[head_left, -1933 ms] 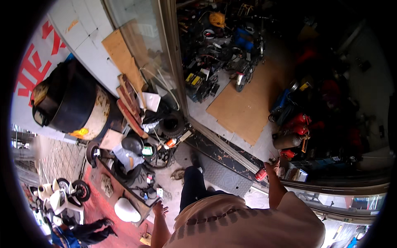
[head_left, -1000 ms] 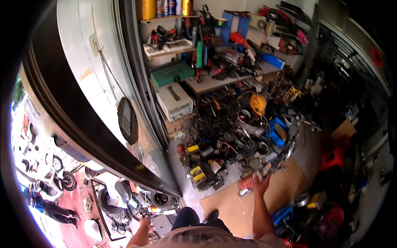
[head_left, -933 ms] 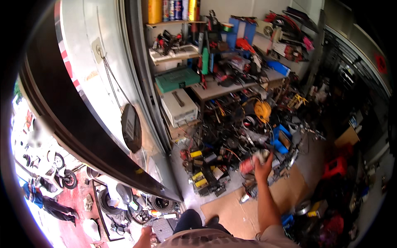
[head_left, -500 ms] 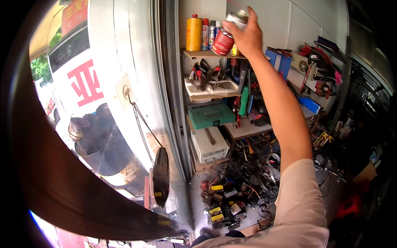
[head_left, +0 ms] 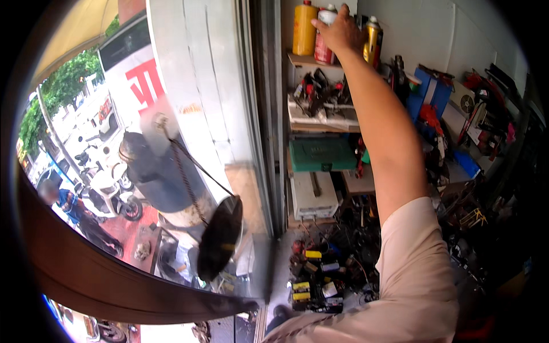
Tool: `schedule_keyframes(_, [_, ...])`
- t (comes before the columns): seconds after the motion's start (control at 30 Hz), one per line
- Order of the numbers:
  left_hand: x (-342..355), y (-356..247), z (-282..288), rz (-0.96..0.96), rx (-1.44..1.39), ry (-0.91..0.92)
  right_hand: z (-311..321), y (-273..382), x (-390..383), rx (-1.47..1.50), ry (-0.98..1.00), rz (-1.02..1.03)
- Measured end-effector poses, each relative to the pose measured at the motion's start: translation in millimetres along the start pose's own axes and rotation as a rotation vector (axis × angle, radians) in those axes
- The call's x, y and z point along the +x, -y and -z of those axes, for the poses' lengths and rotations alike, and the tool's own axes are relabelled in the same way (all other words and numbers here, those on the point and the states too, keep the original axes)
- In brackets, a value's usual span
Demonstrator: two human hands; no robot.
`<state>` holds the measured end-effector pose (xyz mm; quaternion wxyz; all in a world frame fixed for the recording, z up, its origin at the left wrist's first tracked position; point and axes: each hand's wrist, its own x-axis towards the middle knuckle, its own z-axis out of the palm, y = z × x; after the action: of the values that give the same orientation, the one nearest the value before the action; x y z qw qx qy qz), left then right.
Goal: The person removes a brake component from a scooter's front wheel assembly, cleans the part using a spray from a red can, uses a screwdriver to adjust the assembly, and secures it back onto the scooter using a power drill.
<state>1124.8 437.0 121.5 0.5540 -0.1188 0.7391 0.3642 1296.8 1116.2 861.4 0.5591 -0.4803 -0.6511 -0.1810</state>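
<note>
My right hand (head_left: 341, 33) reaches up to the top shelf (head_left: 314, 60), its thumb and fingers around a red can with a pale top (head_left: 324, 47). The can stands upright at the shelf's level, beside a tall yellow can (head_left: 305, 28). A yellow-and-black spray can (head_left: 373, 43) stands to the right of my hand. The hand covers part of what is behind it. My left hand is out of view.
Below are a tray of tools (head_left: 320, 94), a green case (head_left: 322, 154) and a white box (head_left: 313, 197). Batteries and cables (head_left: 326, 268) cover the floor. A dark pan-shaped object (head_left: 220, 237) hangs on the left; outside, a person (head_left: 80, 211) stands near a scooter (head_left: 108, 191).
My right hand has brought the red can from a tilted position in front of the shelf to upright beside the yellow can. The view has swung left, showing more outside.
</note>
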Motion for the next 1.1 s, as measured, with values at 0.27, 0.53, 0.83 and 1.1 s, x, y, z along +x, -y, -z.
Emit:
schedule_keyframes(0.27, [-52, 150, -9, 0.211, -0.021, -0.076, 87, -65, -53, 0.181, 0.135, 0.161])
schedule_keyframes(0.53, [-45, 113, -49, 0.163, 0.328, -0.108, 242, -352, -498, 0.373, 0.666, -0.545])
schedule_keyframes(0.83, [-130, -170, -429, -1.024, 1.468, -0.01, 635, -453, -906, -0.376, 0.952, -1.468])
schedule_keyframes(1.1, [-171, -316, -726, -1.809, 1.137, 0.153, 509, -540, -950, -0.044, 0.538, -1.457])
